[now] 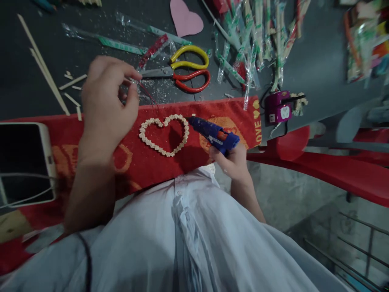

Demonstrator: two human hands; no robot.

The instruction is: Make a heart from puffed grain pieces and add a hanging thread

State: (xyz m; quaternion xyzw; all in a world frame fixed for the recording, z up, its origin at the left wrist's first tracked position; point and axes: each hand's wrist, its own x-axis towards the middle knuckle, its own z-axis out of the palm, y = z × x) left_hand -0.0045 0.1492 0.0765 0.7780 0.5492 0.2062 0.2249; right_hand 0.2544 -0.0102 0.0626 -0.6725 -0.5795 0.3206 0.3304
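Observation:
In my right hand [232, 160] is a blue hot glue gun [212, 133], its dark nozzle pointing left at the right side of a heart-shaped outline [164, 154] made of small pale pieces. The heart lies flat on a red cloth with orange print [152, 174]. My left hand [111, 97] hovers above and left of the heart, thumb and forefinger brought together. A thin dark red thread [148, 94] runs down from those fingertips toward the heart's top. Scissors [185, 71] with one yellow and one red handle lie just beyond, the blade tips partly behind my left fingers.
A pink paper heart [186, 20] and plastic-wrapped sticks [240, 44] lie on the dark table. Bare sticks [42, 67] and offcuts are at left, beside a white-edged tablet [24, 162] with a cable. A purple power adapter [278, 107] sits at right, near red chairs [328, 170].

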